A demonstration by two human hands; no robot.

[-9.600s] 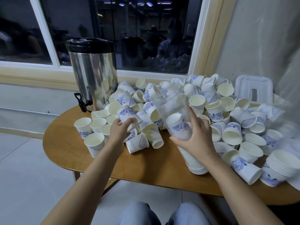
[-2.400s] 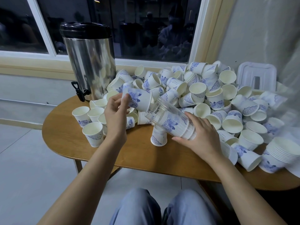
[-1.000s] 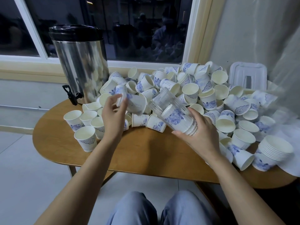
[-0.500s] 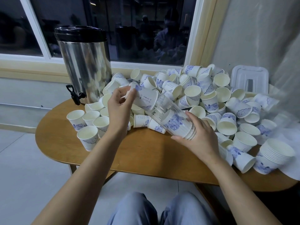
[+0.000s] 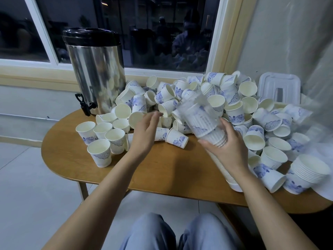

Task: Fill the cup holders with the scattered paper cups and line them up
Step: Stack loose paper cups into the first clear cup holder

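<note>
Gone from the left hand (image 5: 146,130) is the paper cup it pinched half a second ago. Its fingers now spread loose and empty, tips hovering over the near edge of the heap of paper cups (image 5: 232,98). That cup has most likely joined the nested stack inside the clear cup holder (image 5: 200,114), which the right hand (image 5: 227,148) has kept hold of, fingers and thumb wrapped round its middle. The holder leans, its open mouth up and away past the right fingertips and its lower end down by the right wrist on the wooden table (image 5: 162,168).

So one more cup seems to be in, and the left hand is free to fetch another. The nearest candidates are an open-mouthed cup just under the left fingertips and a tipped cup (image 5: 177,139) lying between the two hands. Well to the left of the left fingers stand a few upright cups (image 5: 100,130) before a steel urn (image 5: 95,69). Most cups remain loose, so filling looks early and lining up has not begun.
</note>
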